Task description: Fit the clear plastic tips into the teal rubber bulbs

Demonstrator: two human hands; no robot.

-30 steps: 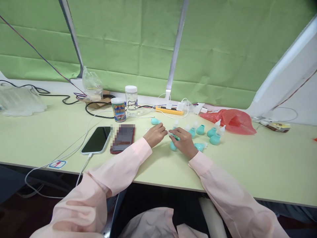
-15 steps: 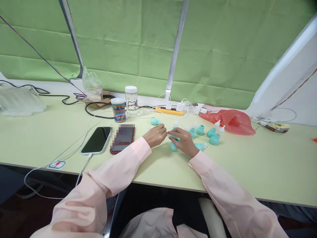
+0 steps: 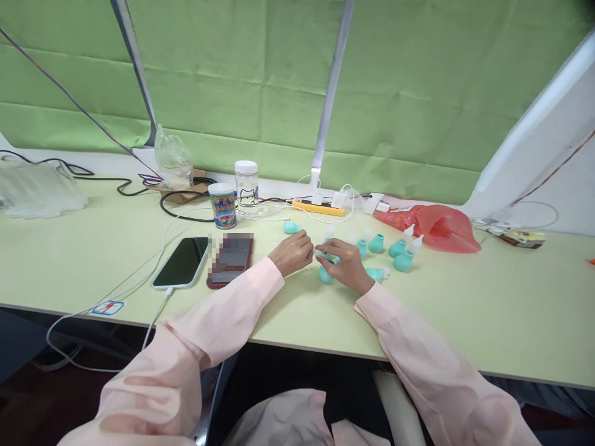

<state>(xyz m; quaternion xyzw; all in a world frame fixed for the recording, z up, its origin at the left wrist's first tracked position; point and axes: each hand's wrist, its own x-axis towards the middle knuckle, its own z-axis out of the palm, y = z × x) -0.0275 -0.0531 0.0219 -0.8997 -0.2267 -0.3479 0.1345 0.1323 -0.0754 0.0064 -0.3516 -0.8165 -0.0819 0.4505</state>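
My left hand (image 3: 292, 254) is closed in a pinch above the table. Whatever its fingertips hold is too small to make out. Facing it, my right hand (image 3: 348, 266) pinches a small clear plastic piece (image 3: 318, 252) between thumb and fingers. Beneath the right fingers sits a turquoise rubber bulb (image 3: 325, 274), partly covered. Another turquoise bulb (image 3: 292, 227) lies on its side behind my left hand. To the right stand several more, among them an open-necked bulb (image 3: 376, 243) and a nasal aspirator (image 3: 403, 260) with its clear tip on. One aspirator (image 3: 374, 274) lies beside my right wrist.
Two phones, a black-screened phone (image 3: 181, 263) on a cable and a red-cased phone (image 3: 231, 260), lie left. Behind them stand a printed cup (image 3: 224, 207) and a clear jar (image 3: 246, 189). A yellow power strip (image 3: 318, 207) and a red plastic bag (image 3: 437, 229) lie along the back.
Both hands stay almost in place. The gap between their fingertips is slightly wider, and the clear piece in my right fingers shows a little more.
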